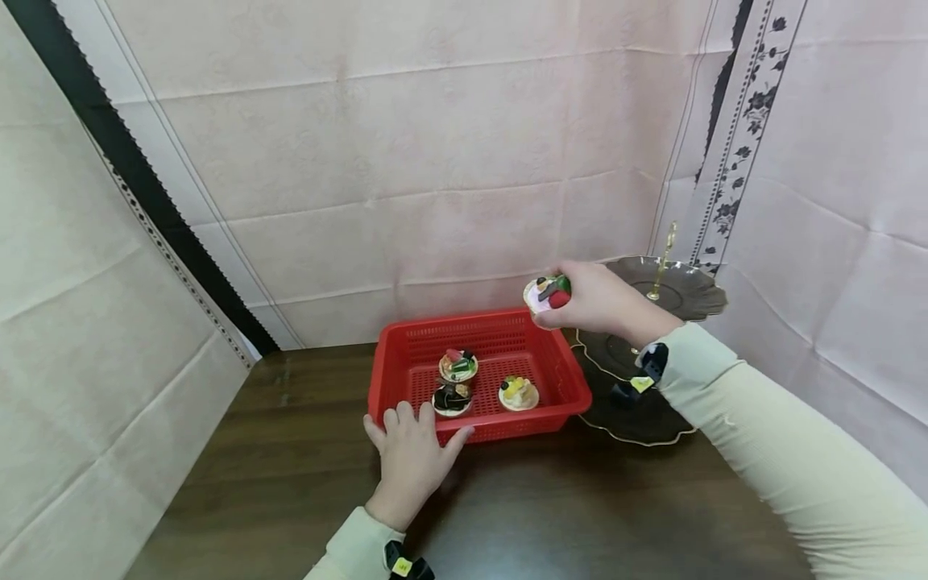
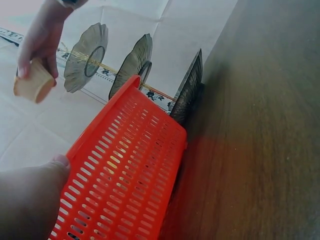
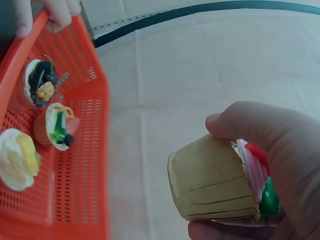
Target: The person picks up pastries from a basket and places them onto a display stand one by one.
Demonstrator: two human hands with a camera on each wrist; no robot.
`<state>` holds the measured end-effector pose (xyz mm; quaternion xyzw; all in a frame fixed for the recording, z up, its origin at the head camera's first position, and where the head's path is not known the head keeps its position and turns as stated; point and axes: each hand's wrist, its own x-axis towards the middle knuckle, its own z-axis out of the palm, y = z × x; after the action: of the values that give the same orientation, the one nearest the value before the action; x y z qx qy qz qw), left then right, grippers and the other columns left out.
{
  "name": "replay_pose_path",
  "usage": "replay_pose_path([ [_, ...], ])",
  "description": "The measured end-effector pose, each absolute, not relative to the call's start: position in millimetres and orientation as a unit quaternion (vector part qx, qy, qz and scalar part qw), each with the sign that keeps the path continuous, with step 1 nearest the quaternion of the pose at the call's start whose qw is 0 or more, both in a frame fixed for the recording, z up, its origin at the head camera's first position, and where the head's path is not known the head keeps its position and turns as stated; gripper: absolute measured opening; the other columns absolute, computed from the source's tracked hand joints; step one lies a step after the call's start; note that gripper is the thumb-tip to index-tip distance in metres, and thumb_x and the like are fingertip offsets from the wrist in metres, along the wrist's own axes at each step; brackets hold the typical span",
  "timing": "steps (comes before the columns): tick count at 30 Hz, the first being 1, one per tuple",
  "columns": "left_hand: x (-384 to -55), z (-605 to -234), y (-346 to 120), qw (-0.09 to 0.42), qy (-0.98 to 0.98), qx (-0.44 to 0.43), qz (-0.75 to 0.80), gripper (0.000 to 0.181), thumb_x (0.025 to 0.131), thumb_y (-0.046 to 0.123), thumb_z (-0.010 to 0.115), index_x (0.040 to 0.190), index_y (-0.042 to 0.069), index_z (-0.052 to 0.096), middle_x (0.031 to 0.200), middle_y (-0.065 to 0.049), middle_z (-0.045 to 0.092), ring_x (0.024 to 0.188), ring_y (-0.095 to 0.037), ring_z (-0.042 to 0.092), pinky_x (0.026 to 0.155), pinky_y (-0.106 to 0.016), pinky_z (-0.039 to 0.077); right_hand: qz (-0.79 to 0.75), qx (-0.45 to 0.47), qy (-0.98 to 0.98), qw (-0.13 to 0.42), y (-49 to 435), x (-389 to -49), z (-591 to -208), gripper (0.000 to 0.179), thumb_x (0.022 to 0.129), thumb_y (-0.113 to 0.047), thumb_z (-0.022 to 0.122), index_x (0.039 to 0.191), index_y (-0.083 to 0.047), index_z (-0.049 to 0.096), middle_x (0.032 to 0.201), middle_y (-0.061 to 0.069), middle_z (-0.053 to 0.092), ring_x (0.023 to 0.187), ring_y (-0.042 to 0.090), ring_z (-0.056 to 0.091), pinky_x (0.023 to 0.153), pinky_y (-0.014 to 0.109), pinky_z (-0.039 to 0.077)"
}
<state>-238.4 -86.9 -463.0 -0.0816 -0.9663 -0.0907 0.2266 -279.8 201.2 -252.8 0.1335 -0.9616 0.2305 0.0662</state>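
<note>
Held out over the right end of a red plastic basket (image 1: 565,407), my right hand (image 1: 598,298) grips a cupcake (image 1: 540,296) between thumb and fingers. The cupcake's tan, pleated case (image 3: 212,180) faces the right wrist camera, with pink cream and red and green toppings on its far side. My left hand (image 1: 412,459) holds the basket's near rim, fingers hooked over it. Inside the basket stand a cupcake with dark topping (image 1: 451,398), one with green and pink pieces (image 1: 458,366), and a cream one with yellow fruit (image 1: 518,394).
A dark tiered stand (image 1: 685,294) with scalloped plates and a gold rod rises right of the basket, partly behind my right arm. Pale cloth (image 1: 435,161) hangs behind and at both sides of the brown wooden table (image 1: 290,483).
</note>
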Motion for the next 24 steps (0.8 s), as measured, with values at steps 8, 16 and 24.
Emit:
replay_pose_path([
  [8,-239,-464,-88,0.221,-0.968,-0.082,-0.089,0.08,0.084,0.077,0.057,0.116,0.004,0.064,0.104,-0.022,0.057,0.103,-0.043,0.049,0.102,-0.078,0.015,0.227,0.117,-0.963,0.084,221,-264,-226,0.072,0.081,-0.038,0.082,0.14,-0.011,0.049,0.121,0.017,0.063,0.102,0.031,0.059,0.081,0.044,0.05],
  [16,-240,-465,-89,0.226,-0.967,-0.08,-0.085,0.079,0.084,0.077,0.057,0.115,0.004,0.064,0.104,-0.022,0.057,0.103,-0.043,0.049,0.102,-0.077,0.015,0.188,0.107,-0.971,0.099,243,-254,-194,0.073,0.079,-0.039,0.084,0.136,-0.007,0.053,0.116,0.02,0.064,0.097,0.032,0.059,0.075,0.039,0.046],
  [24,-239,-466,-88,0.233,-0.965,-0.086,-0.086,0.079,0.084,0.077,0.057,0.113,0.004,0.064,0.102,-0.022,0.057,0.102,-0.044,0.05,0.101,-0.078,0.016,0.148,0.093,-0.979,0.105,274,-239,-165,0.086,0.08,-0.049,0.083,0.142,0.0,0.048,0.12,0.025,0.06,0.098,0.034,0.057,0.068,0.038,0.044],
])
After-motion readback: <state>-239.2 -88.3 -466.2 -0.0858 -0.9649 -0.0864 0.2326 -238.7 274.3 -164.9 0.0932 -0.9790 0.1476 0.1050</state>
